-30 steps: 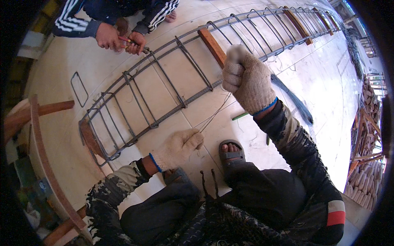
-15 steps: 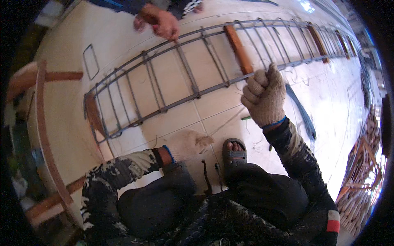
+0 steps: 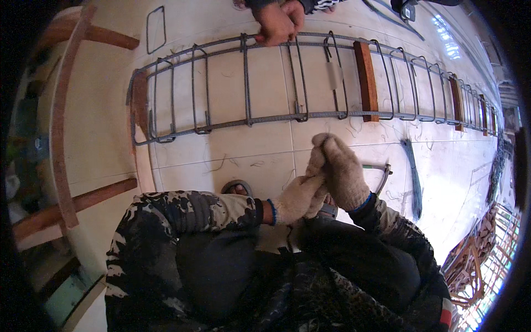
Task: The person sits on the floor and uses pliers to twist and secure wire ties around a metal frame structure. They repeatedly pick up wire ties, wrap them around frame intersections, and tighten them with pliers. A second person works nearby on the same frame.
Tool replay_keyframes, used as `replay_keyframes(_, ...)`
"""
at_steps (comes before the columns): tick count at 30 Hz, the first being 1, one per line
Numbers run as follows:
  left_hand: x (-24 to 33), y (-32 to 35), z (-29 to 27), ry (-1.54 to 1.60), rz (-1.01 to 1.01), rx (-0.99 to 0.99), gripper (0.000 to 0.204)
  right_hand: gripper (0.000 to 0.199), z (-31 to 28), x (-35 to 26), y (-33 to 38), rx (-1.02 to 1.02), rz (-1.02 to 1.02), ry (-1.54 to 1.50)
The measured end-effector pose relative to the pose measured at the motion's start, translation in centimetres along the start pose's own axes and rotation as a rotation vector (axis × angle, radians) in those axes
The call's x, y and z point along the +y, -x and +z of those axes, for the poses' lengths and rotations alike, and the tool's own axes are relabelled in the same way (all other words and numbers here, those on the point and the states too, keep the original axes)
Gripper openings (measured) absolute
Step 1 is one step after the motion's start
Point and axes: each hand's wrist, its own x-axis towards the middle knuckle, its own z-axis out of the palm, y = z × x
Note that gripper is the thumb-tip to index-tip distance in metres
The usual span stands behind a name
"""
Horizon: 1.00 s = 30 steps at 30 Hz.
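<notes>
Both my hands wear cream knitted gloves and meet in front of my knees, short of the rebar cage (image 3: pixel 249 83). My left hand (image 3: pixel 298 199) is closed, its fingers against the right one. My right hand (image 3: pixel 344 174) is closed too, thumb and fingertips pressed together. Whatever lies between them is hidden. The cage of long ribbed bars and bent stirrups stretches across the floor beyond my hands, resting on wooden blocks (image 3: pixel 365 77). Another person's hands (image 3: pixel 278 23) are at its far bar, near a stirrup.
A tool with a green handle and curved metal end (image 3: pixel 381 172) lies right of my hands, with a bundle of thin wire (image 3: pixel 412 180) beyond it. A loose stirrup (image 3: pixel 156 30) rests at the far left. Wooden framing (image 3: pixel 61 122) stands left; scrap wood (image 3: pixel 470 260) is heaped right.
My right hand has come down from the cage's near bar to meet my left, which has moved right. The view has shifted, and the other person's hands are farther along the far bar.
</notes>
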Motion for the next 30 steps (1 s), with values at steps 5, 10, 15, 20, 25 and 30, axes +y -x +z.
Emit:
replay_keyframes(5, -3.1, -2.2, -1.8, -0.549, -0.107, 0.285, 0.05, 0.029, -2.1, 3.9, 0.3, 0.117, 0.282, -0.11)
replay_keyframes(10, 4.3, -0.2, -4.2, -1.7, 0.286, 0.69, 0.039, 0.027, -4.2, 7.1, -1.3, 0.094, 0.223, 0.395)
replay_keyframes(15, 14.9, -2.2, -1.9, -1.938, 0.38, 0.823, 0.048, 0.034, -3.9, 9.4, -5.7, 0.313, 0.297, 0.257)
replay_keyframes(20, 15.8, -5.6, -2.9, -2.154, 0.152, 0.641, 0.05, 0.038, -4.5, 12.2, -8.4, 0.335, 0.216, 0.378)
replay_keyframes(25, 14.4, -7.0, -5.8, -2.125, 0.293, 0.723, 0.049, 0.037, -4.3, 13.1, -9.1, 0.422, 0.082, 0.407)
replay_keyframes(30, 15.1, -6.8, -5.6, -2.116, 0.23, 0.652, 0.048, 0.032, -2.5, 11.1, -10.2, 0.427, 0.17, 0.136)
